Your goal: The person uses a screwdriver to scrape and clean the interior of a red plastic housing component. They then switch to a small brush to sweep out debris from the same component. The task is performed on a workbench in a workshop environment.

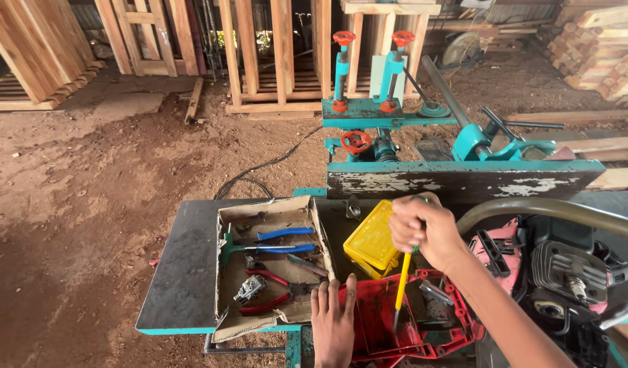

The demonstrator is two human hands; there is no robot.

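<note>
Single head view, steeply down, close over workbench (181, 272)

**Two hands, one flat and one fisted**

The left hand (333, 320) lies palm down, fingers (349, 289) straight, close together and pointing away from the body. The right hand (423, 228) is higher and farther forward, curled into a tight fist with knuckles up (its thumb is hidden). Its bare forearm runs back toward the lower right, wrist slightly bent.
</note>
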